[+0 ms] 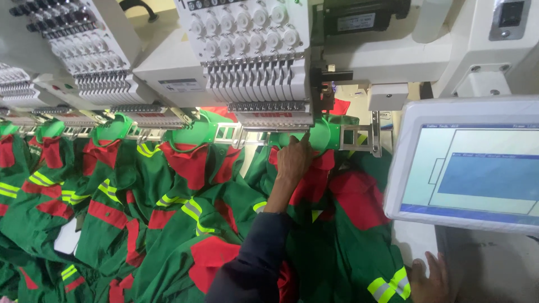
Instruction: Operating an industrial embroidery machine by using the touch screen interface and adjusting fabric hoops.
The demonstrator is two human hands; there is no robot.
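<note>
My left hand (294, 161), in a dark sleeve, reaches up to the green embroidery hoop (325, 136) under the rightmost sewing head (252, 62). Its fingers are bunched on the hoop's front edge, where a green and red garment (337, 224) is clamped. My right hand (429, 278) lies flat at the bottom right with fingers spread. It rests on the white table beside that garment's yellow reflective stripe (390, 285) and holds nothing.
A row of white multi-needle embroidery heads (90, 50) runs to the left, each with a green hoop and a green and red garment (112, 191) hanging below. A white control panel with a bluish screen (477, 168) stands at the right.
</note>
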